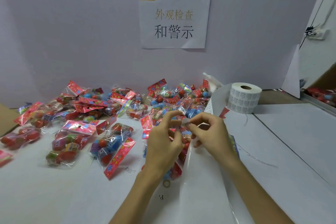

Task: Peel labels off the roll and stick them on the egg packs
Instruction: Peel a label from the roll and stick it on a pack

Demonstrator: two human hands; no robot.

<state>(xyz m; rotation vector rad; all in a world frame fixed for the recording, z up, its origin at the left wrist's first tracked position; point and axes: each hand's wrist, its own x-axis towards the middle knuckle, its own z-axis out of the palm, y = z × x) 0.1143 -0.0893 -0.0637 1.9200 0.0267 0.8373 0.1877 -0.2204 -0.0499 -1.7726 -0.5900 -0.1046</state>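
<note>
Over the middle of the white counter (54, 196), the right hand (212, 132) held a small white printed label (185, 121) up in the air, its grip of thumb and forefinger pinched together on the label's right edge. The left hand (163, 143) was just beside it with fingers curled, one fingertip touching the label's left edge. Its thumb was hidden, so I could not tell whether that grip was clamped on anything.

Directly below both hands lay a clear cellophane pack of red and blue plastic eggs (179, 167) with a red flowered header, mostly covered by them. Many more egg packs (72, 142) of the same kind were strewn over the left and far-middle parts of the counter, heaped near the pale wall (72, 32).

To the far right of the hands stood a white roll of labels (244, 98), upright on its flat end, with three rows of printed labels around its side. A white backing strip (217, 100) curved away from the roll, passed under the right hand and ran on toward the near edge. A small yellowish ring (166, 183) lay on the counter near the left wrist. On the wall hung a white paper sheet with Chinese characters (173, 22), taped at its top left corner.
</note>
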